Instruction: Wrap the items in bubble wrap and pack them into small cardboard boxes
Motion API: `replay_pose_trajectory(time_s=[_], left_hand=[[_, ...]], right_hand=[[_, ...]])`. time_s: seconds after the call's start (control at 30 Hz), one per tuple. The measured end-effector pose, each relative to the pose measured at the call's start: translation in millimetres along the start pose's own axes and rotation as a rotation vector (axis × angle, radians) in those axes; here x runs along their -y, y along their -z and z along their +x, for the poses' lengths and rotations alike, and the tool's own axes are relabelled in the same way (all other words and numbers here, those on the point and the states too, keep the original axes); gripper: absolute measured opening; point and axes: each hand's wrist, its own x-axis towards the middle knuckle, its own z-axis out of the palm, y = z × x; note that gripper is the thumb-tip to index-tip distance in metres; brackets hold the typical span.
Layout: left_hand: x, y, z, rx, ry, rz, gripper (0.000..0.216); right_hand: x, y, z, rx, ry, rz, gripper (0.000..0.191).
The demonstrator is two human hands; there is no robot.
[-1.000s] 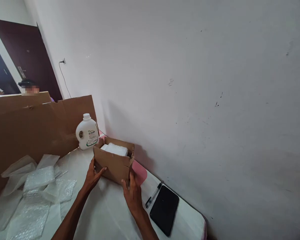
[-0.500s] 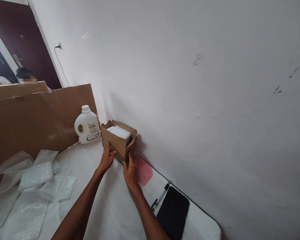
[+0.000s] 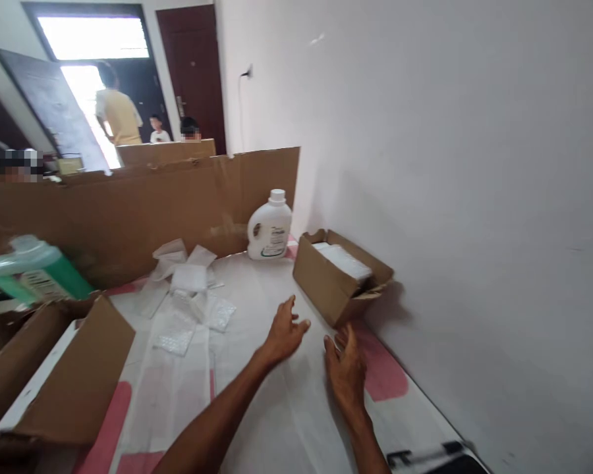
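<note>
A small open cardboard box (image 3: 326, 283) stands against the wall, with white bubble-wrapped packs (image 3: 346, 261) inside. My left hand (image 3: 284, 332) hovers to the left of the box, apart from it, fingers spread and holding nothing. Just below the box's near corner is my right hand (image 3: 346, 362), its fingers apart and slightly curled, with nothing in them. Whether a right fingertip still touches the box I cannot tell. Several clear bubble-wrap bags (image 3: 190, 289) lie in a loose pile left of my hands.
A white jug (image 3: 271, 230) stands behind the box, before a tall cardboard sheet (image 3: 178, 204). On the left are a larger open carton (image 3: 89, 368) and a green liquid bottle (image 3: 39, 273). A pen (image 3: 425, 454) and black phone (image 3: 457, 465) lie lower right. People are beyond the sheet.
Both hands have let go of the small box and drawn back from it. My view has swung left, bringing the larger carton, the green bottle and more people into sight.
</note>
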Motion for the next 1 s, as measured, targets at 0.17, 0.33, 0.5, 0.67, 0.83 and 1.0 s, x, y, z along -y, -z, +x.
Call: replay_pose_trajectory(time_s=[0.17, 0.33, 0.5, 0.67, 0.83, 1.0], left_hand=[[14.7, 52.0, -185.9, -0.287, -0.012, 0.082, 0.039], [-0.3, 149.0, -282.9, -0.680, -0.126, 0.667, 0.036], [-58.4, 246.3, -270.0, -0.919, -0.004, 1.255, 0.052], [-68.7, 284.2, -254.8, -0.723, 0.296, 1.336, 0.027], [-57.1, 283.9, -274.0, -0.684, 0.042, 1.269, 0.026], [-52.9, 277.6, -309.0, -0.465, -0.249, 1.095, 0.020]], right_hand=[[43.4, -43.6, -61.7, 0.147, 0.199, 0.023, 0.048], [105.2, -124.8, -94.3, 0.440, 0.490, -0.046, 0.046], [143.4, -180.7, -98.7, 0.660, 0.480, -0.289, 0.034], [156.1, -180.9, -92.0, 0.667, 0.469, -0.319, 0.026], [163.9, -166.7, -75.4, 0.614, 0.386, -0.216, 0.022], [180.4, -145.9, -41.2, 0.483, 0.267, 0.009, 0.020]])
